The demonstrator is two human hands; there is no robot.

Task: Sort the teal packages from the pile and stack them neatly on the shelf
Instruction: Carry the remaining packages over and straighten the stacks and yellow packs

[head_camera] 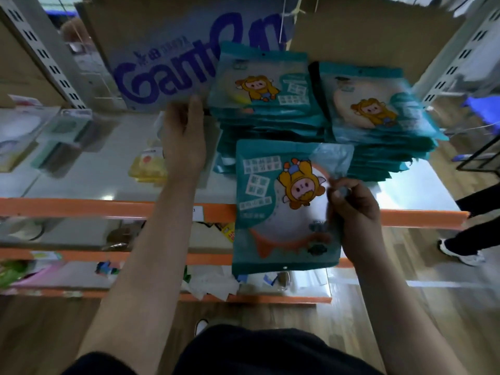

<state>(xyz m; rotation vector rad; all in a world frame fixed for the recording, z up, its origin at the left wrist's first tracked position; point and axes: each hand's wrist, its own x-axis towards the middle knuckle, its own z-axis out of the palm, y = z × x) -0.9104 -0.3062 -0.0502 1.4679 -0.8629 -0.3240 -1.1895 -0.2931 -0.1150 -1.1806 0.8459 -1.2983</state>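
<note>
Two stacks of teal packages (266,85) lie on the shelf (81,174). The right hand (354,212) pinches one teal package (278,212) by its side, in front of them. The left hand (184,142) stretches forward beside the left stack, grip open; its fingertips are blurred.

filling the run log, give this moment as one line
right hand holds package | left hand flat beside left stack | right stack beside it, on shelf
</note>
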